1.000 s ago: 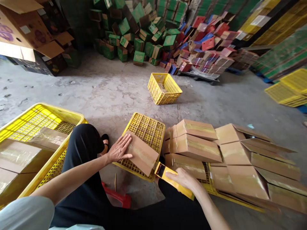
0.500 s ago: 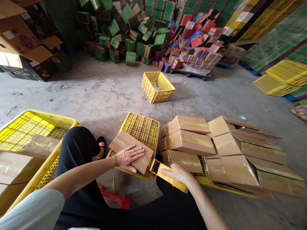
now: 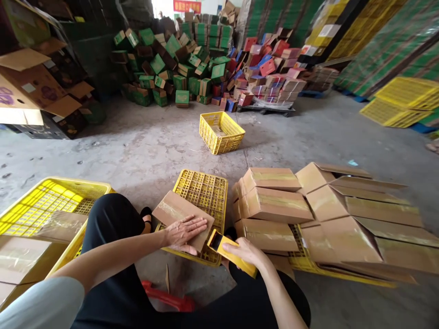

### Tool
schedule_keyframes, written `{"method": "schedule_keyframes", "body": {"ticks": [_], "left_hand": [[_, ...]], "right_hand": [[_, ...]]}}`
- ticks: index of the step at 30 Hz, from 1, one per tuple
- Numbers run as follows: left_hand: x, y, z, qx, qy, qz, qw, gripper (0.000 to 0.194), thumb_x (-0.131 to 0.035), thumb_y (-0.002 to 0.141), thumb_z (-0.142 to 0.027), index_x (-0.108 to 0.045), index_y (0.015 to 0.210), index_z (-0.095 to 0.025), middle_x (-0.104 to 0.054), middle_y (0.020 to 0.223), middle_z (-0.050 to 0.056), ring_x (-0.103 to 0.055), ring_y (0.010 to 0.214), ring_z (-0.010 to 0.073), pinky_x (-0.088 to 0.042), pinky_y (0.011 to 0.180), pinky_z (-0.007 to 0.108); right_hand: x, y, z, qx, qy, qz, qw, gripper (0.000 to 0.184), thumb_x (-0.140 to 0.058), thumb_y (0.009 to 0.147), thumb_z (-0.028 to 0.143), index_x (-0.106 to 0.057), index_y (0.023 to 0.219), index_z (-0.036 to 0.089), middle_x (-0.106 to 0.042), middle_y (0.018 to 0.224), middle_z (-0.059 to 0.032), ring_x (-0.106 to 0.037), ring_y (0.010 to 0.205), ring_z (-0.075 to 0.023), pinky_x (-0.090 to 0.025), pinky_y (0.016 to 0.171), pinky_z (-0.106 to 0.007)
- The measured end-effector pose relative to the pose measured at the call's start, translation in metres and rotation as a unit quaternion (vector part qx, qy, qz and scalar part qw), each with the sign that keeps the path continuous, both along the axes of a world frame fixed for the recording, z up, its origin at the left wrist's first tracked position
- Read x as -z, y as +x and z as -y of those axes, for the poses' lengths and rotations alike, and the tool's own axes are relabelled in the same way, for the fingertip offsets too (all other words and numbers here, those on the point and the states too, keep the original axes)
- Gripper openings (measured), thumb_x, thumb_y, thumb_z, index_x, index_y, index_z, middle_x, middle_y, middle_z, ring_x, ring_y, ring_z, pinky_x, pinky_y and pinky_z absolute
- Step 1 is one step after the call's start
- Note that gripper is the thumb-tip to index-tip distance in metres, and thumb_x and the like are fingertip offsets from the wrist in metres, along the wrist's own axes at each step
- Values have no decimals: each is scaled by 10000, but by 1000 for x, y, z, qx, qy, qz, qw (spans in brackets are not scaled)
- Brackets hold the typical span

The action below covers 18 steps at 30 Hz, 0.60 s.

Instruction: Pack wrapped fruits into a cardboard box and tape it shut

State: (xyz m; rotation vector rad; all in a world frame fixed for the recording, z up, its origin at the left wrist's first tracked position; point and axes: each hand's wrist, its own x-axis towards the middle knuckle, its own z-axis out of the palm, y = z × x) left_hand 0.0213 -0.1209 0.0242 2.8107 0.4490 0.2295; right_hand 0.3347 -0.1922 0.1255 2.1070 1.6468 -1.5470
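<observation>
My left hand [image 3: 188, 233] lies flat with fingers stretched on a flat cardboard box [image 3: 171, 209] that has a strip of clear tape on top. Beneath the box is an upturned yellow crate [image 3: 206, 192], standing between my knees. In my right hand [image 3: 242, 250] is a yellow handheld tool [image 3: 224, 249] with a dark window at its front end, which points at the box's right edge; its exact kind I cannot make out. Whether its tip touches the box is unclear. Taped cardboard boxes [image 3: 277, 203] are stacked close on the right.
On the left a large yellow crate [image 3: 99, 186] contains taped boxes. A smaller yellow crate [image 3: 222, 145] sits ahead on the concrete floor. Farther back lie heaps of green boxes [image 3: 181, 97] and red and blue boxes [image 3: 265, 68]. Something red [image 3: 168, 297] is under me.
The view has tilted up a little, showing more of the background. My left hand stays on the box, and the yellow tool remains by its right edge.
</observation>
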Motion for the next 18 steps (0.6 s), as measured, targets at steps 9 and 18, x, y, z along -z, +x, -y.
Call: {"method": "schedule_keyframes", "body": {"ticks": [9, 18], "left_hand": [[10, 10, 3, 1, 13, -3, 1000, 964, -350, 1030, -726, 46, 1697, -154, -211, 1727, 173, -188, 1617, 307, -91, 1317, 545], [9, 9, 5, 3, 9, -24, 1000, 988, -381, 1016, -728, 35, 1698, -147, -209, 1728, 168, -174, 1619, 316, -93, 1319, 535]], "right_hand": [[-4, 22, 7, 12, -50, -70, 996, 394, -610, 955, 572, -653, 849, 195, -771, 792, -129, -733, 643, -237, -577, 564, -302], [-9, 42, 11, 15, -40, -115, 992, 470, -619, 897, 646, -684, 934, 183, -806, 913, -115, -757, 787, -268, -576, 640, -310]]}}
